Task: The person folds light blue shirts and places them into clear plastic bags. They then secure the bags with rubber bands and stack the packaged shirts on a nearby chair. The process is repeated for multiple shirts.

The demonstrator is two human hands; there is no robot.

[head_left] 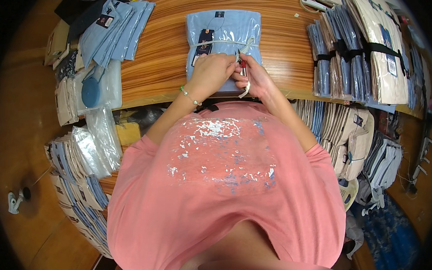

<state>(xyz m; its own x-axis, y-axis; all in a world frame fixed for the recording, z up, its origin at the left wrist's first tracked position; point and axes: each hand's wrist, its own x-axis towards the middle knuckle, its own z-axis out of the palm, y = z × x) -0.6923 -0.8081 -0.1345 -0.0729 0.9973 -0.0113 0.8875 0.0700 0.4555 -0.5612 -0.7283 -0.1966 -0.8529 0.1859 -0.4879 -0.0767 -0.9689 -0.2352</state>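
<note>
A stack of folded light blue garments in clear wrap (223,25) lies on the table in front of me, with a pale tie strip (225,42) round it, knotted at its right side. A dark tag (204,42) is on its left part. My right hand (258,81) is closed on small red-handled snips (244,67), their metal tip near the knot. A white strip end (246,90) hangs below those fingers. My left hand (211,73) rests over the stack, its fingers pinched together against the right hand's; what they hold is hidden.
Wrapped blue garments (115,29) are piled at the left of the wooden table (169,10), beside a blue tape roll (91,92). Bundles bound with black bands (377,48) stand at the right. Shelves below hold more folded garments (336,124).
</note>
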